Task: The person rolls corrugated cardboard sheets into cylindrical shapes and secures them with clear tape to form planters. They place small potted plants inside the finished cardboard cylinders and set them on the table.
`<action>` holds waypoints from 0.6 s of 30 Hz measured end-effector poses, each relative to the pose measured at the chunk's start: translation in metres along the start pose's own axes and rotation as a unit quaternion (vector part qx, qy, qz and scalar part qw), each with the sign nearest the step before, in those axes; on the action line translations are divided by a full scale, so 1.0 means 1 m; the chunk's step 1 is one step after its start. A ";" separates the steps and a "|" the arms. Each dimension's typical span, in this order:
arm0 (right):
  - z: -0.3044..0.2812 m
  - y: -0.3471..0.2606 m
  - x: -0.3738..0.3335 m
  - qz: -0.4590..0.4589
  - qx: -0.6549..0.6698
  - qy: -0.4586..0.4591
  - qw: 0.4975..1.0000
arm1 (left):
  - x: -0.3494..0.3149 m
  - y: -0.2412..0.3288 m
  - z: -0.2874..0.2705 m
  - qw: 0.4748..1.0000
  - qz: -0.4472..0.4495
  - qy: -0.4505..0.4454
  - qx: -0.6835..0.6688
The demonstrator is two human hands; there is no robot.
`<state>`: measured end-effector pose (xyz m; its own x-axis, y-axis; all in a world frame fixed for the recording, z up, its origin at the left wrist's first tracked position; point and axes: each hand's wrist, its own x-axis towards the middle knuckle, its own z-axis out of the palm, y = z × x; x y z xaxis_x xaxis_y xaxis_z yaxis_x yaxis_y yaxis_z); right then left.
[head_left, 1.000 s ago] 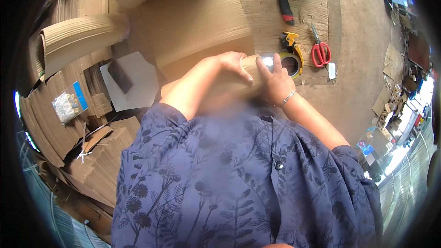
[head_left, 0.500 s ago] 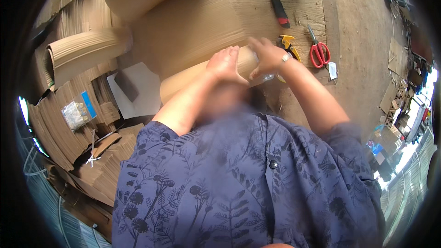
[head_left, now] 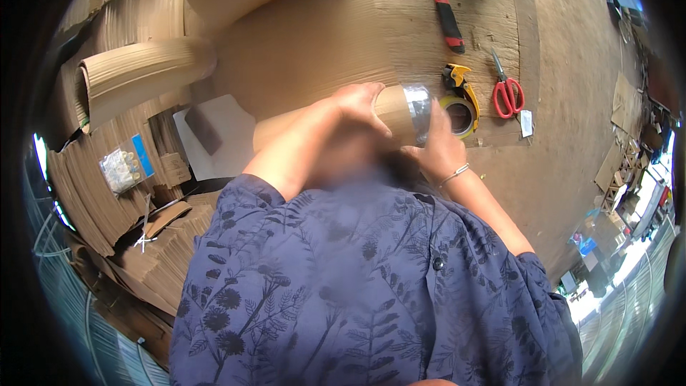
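A tube of rolled corrugated cardboard [head_left: 393,109] lies crosswise in front of my chest, its right end banded with shiny clear tape [head_left: 416,109]. My left hand [head_left: 355,109] grips the tube near its middle, fingers over the far side and thumb on the near side. At the taped end is my right hand [head_left: 439,146], curled round the end with its fingers up against the tape and its thumb below. Just right of that hand sits a yellow and black tape dispenser [head_left: 461,104] with a tape roll in it. My left forearm hides part of the tube.
Beyond the tube lies a wide corrugated sheet [head_left: 307,43], curling up at the back. A utility knife [head_left: 448,23] and red-handled scissors [head_left: 508,96] lie on the wooden board to the right. Stacked cardboard [head_left: 82,193] and a bag of small pieces [head_left: 123,168] are at the left.
My right hand has come nearer to me from the tube's far side, uncovering the taped end and the dispenser's roll. My left hand keeps its grip. The view has shifted slightly.
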<state>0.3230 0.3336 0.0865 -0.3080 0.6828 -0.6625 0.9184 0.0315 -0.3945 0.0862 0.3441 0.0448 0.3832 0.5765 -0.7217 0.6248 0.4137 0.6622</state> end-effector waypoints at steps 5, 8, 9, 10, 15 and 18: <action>0.024 -0.004 0.029 -0.239 -0.320 0.082 0.913 | 0.015 -0.013 -0.012 0.999 0.003 -0.031 -0.012; 0.007 -0.027 0.042 -0.208 -0.317 -0.006 0.925 | 0.020 -0.028 -0.012 0.997 0.006 -0.033 -0.063; 0.001 -0.037 0.041 -0.199 -0.374 -0.016 0.906 | 0.024 -0.035 -0.008 0.996 0.024 -0.033 -0.084; -0.005 -0.045 0.042 -0.186 -0.366 -0.037 0.911 | 0.026 -0.043 -0.006 0.994 0.039 -0.026 -0.101; -0.019 -0.070 0.056 -0.149 -0.357 -0.103 0.916 | -0.005 -0.031 0.016 0.990 0.006 0.137 0.028; -0.031 -0.090 0.074 -0.171 -0.385 -0.147 0.895 | -0.021 -0.023 0.060 0.914 0.018 0.317 0.251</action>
<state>0.2255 0.4040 0.0922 -0.5519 0.3193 -0.7704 0.6219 0.7731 -0.1251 0.1043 0.2804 0.0322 0.0371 0.9419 -0.3338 0.9144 0.1028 0.3916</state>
